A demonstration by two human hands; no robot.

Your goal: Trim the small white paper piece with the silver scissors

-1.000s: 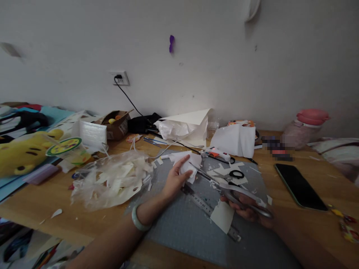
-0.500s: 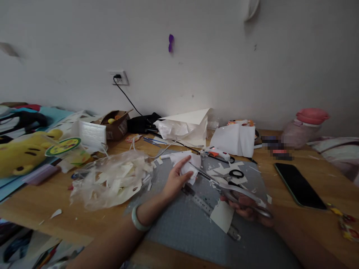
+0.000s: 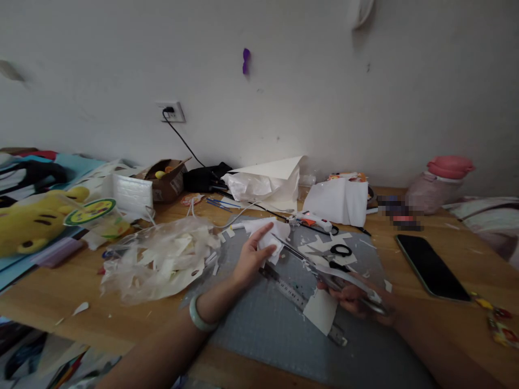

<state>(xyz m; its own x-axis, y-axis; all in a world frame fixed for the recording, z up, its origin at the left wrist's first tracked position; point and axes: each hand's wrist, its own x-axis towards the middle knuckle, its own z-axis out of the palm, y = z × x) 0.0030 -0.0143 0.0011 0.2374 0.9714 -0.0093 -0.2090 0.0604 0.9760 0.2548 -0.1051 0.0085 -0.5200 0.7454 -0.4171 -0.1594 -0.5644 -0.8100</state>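
Between its thumb and fingers, my left hand (image 3: pixel 252 255) grips a piece of white paper (image 3: pixel 279 231) above the grey cutting mat (image 3: pixel 259 329). My right hand (image 3: pixel 357 297) is wrapped round the handles of a large pair of scissors (image 3: pixel 330 273), whose blades point left and reach the paper's edge. A narrow white strip curves along the scissors. Beneath the hands lies a metal ruler (image 3: pixel 286 287), partly covered by a cream paper scrap (image 3: pixel 322 312). Black-handled scissors (image 3: pixel 341 250) rest among paper offcuts just behind the right hand.
To the left sits a clear plastic bag (image 3: pixel 133 270) of paper scraps. A white glue gun (image 3: pixel 314 221) lies at the mat's back edge. On the right are a phone (image 3: pixel 432 267) and a pink-lidded bottle (image 3: pixel 436 183). A cardboard box (image 3: pixel 168 183) stands near the wall.
The scissors' handles have drawn closer together in my right hand. My left hand has shifted very slightly while keeping hold of the paper.
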